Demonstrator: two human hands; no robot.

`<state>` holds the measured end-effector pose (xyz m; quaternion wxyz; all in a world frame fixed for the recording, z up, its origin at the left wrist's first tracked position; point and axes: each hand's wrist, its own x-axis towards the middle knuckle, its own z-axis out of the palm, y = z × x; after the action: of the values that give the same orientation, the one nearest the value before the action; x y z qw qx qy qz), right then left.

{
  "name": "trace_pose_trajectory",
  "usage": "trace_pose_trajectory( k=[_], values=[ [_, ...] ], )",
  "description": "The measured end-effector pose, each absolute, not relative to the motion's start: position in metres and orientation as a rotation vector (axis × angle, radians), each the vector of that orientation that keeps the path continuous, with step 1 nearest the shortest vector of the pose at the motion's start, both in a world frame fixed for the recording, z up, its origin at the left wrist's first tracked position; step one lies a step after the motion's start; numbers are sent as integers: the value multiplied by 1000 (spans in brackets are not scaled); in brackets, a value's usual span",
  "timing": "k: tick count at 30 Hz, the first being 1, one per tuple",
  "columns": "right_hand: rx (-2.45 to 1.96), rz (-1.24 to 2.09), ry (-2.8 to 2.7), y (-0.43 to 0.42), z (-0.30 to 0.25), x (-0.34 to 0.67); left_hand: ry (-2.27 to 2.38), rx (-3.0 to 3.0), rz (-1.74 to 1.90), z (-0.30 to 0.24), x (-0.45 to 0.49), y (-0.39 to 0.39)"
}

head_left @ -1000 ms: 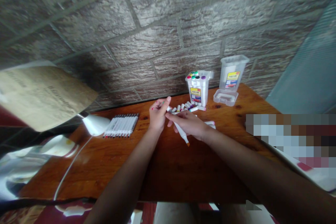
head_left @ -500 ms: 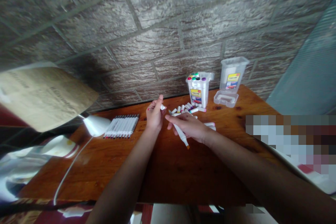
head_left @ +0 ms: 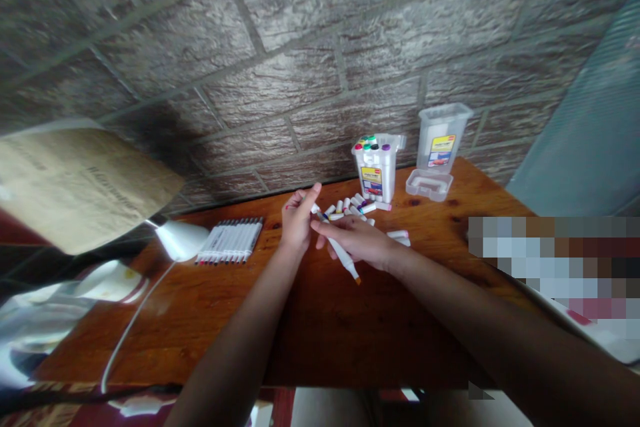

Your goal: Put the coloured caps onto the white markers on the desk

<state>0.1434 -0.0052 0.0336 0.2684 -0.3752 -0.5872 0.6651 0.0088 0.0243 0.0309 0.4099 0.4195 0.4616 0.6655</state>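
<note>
Pinching a white cap [head_left: 314,209], the left hand [head_left: 299,223] held it by the upper end of a white marker [head_left: 343,255] clamped in the right hand [head_left: 363,240]; contact was unclear. The orange tip aimed toward five o'clock. Capping seemed underway, probably calling for straight alignment. Loose markers [head_left: 369,209] lay at one o'clock. Half a second earlier, the cap-to-marker gap was wider.
</note>
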Motion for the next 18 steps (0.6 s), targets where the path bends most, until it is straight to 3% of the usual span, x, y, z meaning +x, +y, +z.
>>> trace_pose_trajectory(
  k=[18],
  values=[
    [-1100,1873,-1425,-7,35,140,1152,951,1661,25,6,32]
  ],
)
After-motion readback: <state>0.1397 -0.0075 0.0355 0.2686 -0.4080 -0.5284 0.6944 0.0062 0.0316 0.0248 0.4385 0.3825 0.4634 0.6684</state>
